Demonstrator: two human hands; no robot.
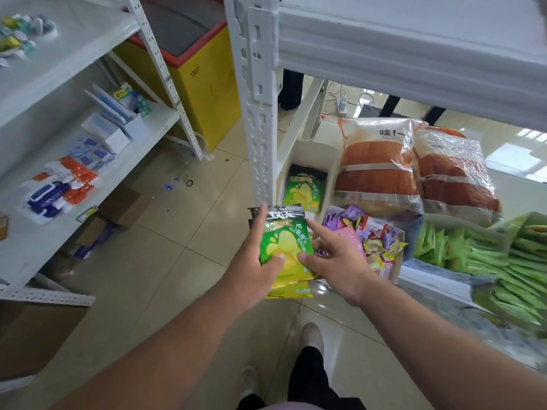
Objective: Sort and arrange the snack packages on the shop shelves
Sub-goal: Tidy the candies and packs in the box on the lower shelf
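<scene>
Two bare arms reach out from the bottom of the view, and below them is a white shoe [312,335] on the tiled floor. The left hand [254,267] holds green chip bags [285,247] from the left side, thumb on the front and fingers curled behind. The right hand [331,261] pinches the same bags at the lower right, with its first finger pointing straight up along the bag's edge. I can see at least two bags in the hands, one behind the other; there may be more.

The bags stand tall, top end pointing away toward the shelf. Straight ahead of them, a little up and right, is a white box [322,155] with one matching green bag [303,190] standing in it. The box is open toward the hands, so the bags probably go forward into it. Both hands are about as near.

Beside the box sit two big orange bags [379,170], one box of mixed candies [376,241], and a pile of green packets [485,261], too many to count.
</scene>
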